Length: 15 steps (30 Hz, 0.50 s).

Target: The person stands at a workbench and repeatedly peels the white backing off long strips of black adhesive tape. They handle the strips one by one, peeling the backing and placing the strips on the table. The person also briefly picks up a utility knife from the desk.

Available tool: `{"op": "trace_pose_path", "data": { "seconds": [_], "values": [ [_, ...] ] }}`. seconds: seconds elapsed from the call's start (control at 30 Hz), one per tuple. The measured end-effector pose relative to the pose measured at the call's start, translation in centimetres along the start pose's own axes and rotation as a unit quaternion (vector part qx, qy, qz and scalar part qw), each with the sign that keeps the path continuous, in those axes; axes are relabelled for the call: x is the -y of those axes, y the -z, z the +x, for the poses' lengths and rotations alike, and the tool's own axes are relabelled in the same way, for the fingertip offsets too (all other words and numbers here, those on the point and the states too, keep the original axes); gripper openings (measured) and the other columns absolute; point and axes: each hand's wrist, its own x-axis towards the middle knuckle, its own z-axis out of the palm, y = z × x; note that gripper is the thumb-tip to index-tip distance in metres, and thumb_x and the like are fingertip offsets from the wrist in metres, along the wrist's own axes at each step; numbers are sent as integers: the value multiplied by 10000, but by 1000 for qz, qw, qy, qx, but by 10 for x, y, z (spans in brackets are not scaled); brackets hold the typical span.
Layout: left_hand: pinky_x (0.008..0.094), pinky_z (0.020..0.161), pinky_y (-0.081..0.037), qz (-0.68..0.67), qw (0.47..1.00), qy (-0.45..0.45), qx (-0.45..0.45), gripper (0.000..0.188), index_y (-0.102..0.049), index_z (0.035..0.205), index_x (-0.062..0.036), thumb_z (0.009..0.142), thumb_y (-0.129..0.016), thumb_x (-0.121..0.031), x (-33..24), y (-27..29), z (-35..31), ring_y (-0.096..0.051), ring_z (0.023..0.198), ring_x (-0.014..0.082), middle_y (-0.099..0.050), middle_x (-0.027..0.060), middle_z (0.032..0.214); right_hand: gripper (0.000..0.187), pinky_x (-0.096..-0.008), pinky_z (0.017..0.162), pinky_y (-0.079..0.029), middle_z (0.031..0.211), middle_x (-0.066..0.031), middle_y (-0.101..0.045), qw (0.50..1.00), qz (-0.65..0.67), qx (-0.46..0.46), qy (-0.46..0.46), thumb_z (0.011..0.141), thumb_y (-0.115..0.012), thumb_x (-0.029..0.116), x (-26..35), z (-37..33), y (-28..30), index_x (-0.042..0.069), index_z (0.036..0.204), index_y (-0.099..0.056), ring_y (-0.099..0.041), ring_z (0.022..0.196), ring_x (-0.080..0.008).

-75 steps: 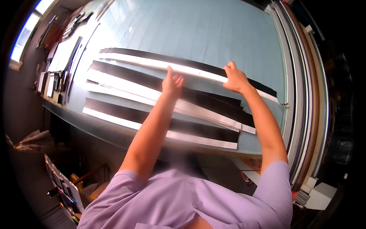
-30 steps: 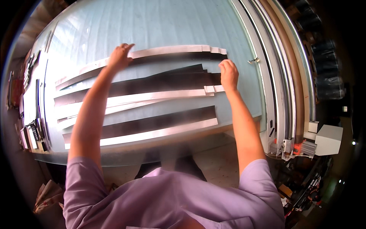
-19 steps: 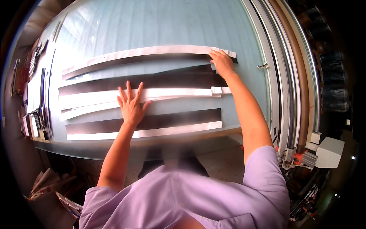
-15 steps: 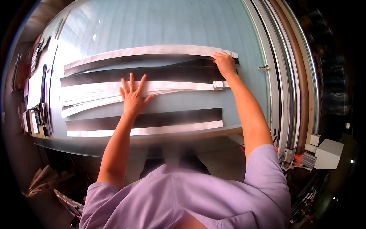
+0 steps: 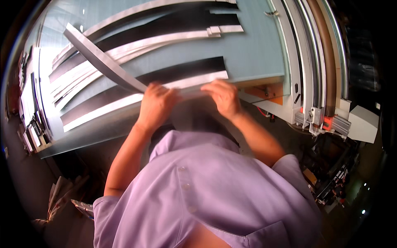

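A long, narrow strip (image 5: 97, 56), pale on top with a darker grey side, rises in a curve from my hands toward the far left. My left hand (image 5: 158, 105) is closed around its near part at the table's front edge. To the right, my right hand (image 5: 223, 98) has its fingers pinched together. A blurred pale stretch, apparently the strip's near end, spans the gap between both hands. Just behind them lies a flat black-and-white strip (image 5: 186, 72). Farther back are more black strips (image 5: 165, 25) with white edges, and several white strips (image 5: 140, 46) overlapping.
A pale blue-green tabletop (image 5: 256, 53) carries the strips. Metal rails (image 5: 308, 62) and a brown roller (image 5: 328, 62) run along its right side. A white box-like part (image 5: 364, 124) stands at their near end. Dark bars and papers (image 5: 35, 120) crowd the left edge.
Both hands have left the strips on the table and come back toward my body. One strip is now lifted and held. The view has shifted, so the table appears higher and tilted.
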Motion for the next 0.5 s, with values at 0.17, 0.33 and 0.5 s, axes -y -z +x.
{"op": "trace_pose_path", "data": {
  "seconds": [0.17, 0.33, 0.5],
  "values": [
    [482, 671, -507, -51, 972, 174, 150, 134, -631, 992, -86, 905, -683, -173, -24, -27, -11, -666, 750, 397, -675, 155, 757, 216, -369, 669, -519, 824, -121, -679, 979, 53, -91, -174, 836, -717, 1, -66, -58, 8, 69, 1039, -749, -660, 748, -306],
    [493, 693, -501, -82, 974, 151, 146, 208, -678, 888, -63, 930, -624, -260, -4, -54, 48, -653, 783, 420, -679, 194, 776, 240, -383, 774, -430, 805, -24, -622, 988, -154, -11, -17, 821, -742, 115, -139, -2, 40, 201, 1039, -791, -585, 812, -250],
    [449, 724, -528, -101, 964, 176, 174, 243, -749, 879, -70, 901, -653, -292, -15, -78, 101, -679, 783, 370, -710, 160, 797, 289, -347, 822, -354, 774, 42, -527, 981, -185, 30, -49, 802, -745, 132, -164, -8, 29, 334, 999, -808, -530, 838, -182]
  ]
}}
